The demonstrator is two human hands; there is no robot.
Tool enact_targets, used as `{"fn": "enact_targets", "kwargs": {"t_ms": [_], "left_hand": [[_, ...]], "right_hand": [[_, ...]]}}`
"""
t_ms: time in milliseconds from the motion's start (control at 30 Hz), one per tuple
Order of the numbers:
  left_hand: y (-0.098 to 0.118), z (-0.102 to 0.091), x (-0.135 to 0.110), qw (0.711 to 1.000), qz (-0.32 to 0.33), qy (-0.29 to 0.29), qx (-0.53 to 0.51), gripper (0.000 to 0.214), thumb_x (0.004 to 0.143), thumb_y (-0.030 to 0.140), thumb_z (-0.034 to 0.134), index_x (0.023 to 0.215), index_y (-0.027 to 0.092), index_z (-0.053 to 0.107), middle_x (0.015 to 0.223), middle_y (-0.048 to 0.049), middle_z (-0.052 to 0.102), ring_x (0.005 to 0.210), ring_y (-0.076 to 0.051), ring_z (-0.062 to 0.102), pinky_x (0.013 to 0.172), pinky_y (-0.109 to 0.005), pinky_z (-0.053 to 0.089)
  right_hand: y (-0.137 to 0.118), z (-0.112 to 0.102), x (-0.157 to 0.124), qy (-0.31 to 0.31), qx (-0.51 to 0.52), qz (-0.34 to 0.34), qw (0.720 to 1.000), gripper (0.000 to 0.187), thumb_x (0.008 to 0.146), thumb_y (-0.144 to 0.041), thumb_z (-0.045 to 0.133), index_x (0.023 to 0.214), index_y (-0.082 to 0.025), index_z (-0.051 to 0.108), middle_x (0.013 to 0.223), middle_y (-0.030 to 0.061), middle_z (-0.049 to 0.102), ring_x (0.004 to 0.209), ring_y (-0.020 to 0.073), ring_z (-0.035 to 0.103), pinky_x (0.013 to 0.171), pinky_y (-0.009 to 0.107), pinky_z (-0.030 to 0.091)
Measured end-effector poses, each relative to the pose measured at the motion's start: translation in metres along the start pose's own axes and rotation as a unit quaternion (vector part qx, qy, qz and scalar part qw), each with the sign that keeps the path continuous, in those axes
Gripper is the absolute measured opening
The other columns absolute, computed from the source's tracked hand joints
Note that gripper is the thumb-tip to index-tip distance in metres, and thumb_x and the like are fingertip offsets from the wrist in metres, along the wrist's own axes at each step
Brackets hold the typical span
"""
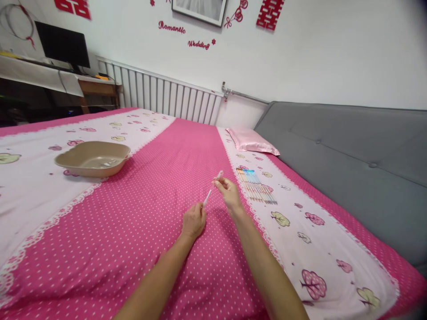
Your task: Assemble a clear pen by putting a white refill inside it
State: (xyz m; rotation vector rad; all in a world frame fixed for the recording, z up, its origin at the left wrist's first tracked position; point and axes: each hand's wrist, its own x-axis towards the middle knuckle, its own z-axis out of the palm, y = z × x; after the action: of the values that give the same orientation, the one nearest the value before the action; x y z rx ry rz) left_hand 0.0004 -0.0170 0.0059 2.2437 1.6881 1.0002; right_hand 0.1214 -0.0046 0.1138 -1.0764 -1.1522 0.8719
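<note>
Both my arms reach out over a pink polka-dot bedsheet (160,186). My left hand (194,220) is closed round the lower end of a thin white pen (207,197) that points up and to the right. My right hand (227,190) pinches a small pale pink cap (219,174) between its fingertips, just above and right of the pen's tip. The cap and the pen are apart. A row of several coloured pens (256,185) lies on the sheet to the right of my right hand.
A beige heart-shaped basin (93,158) sits on the bed at the left. A pink pillow (251,141) lies by the grey padded headboard (350,164). A white radiator (163,95) and a desk with a monitor (63,44) stand against the far wall.
</note>
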Motion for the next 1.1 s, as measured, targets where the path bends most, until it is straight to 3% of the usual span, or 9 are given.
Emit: {"fn": "enact_targets", "kwargs": {"t_ms": [1100], "left_hand": [[-0.001, 0.001, 0.000, 1.000, 0.001, 0.004, -0.005, 0.024, 0.088, 0.025, 0.031, 0.093, 0.016, 0.053, 0.074, -0.0051, 0.061, 0.064, -0.015, 0.053, 0.058, -0.026, 0.036]], "right_hand": [[0.017, 0.006, -0.005, -0.038, -0.049, 0.000, 0.998, 0.024, 0.071, -0.030, 0.062, 0.090, -0.016, 0.065, 0.093, 0.0068, 0.068, 0.087, 0.0170, 0.062, 0.082, 0.032, 0.046]]}}
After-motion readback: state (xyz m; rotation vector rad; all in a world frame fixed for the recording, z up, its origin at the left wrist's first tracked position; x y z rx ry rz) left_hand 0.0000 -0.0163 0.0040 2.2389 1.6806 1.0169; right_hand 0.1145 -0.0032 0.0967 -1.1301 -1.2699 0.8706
